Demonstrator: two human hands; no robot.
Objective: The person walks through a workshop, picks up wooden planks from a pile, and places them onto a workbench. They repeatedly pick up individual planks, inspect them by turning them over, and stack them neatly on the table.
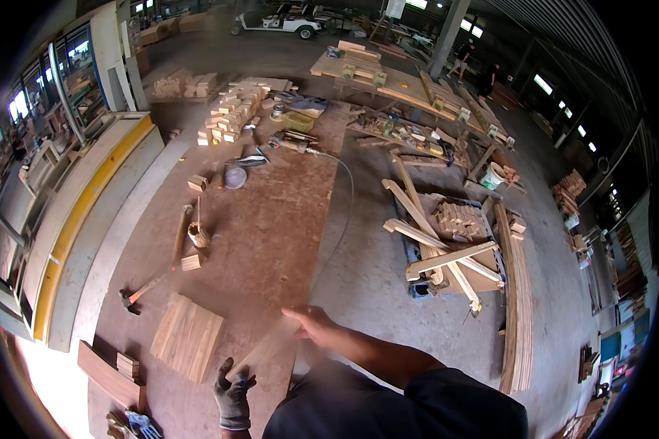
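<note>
A pale wooden strip (265, 351) slants between my hands at the near edge of the brown worktable (271, 219). My left hand (233, 396), in a grey work glove, grips its lower end. At the upper end my bare right hand (313, 325) is closed around the wood. Just left of the strip lies a flat panel of joined wood (188, 336). A hammer (136, 294) rests beyond that panel, its head to the left. Beside the panel, a darker board (110, 374) stands near a small stack of wooden pieces (128, 366).
Further up the table are wooden blocks (234, 110), a power tool (291, 143) with a trailing hose, and a round lid (235, 178). On the right, crossed timbers (446, 249) lie over a pallet. Long boards (516, 307) are stacked beside it. Two people stand far off.
</note>
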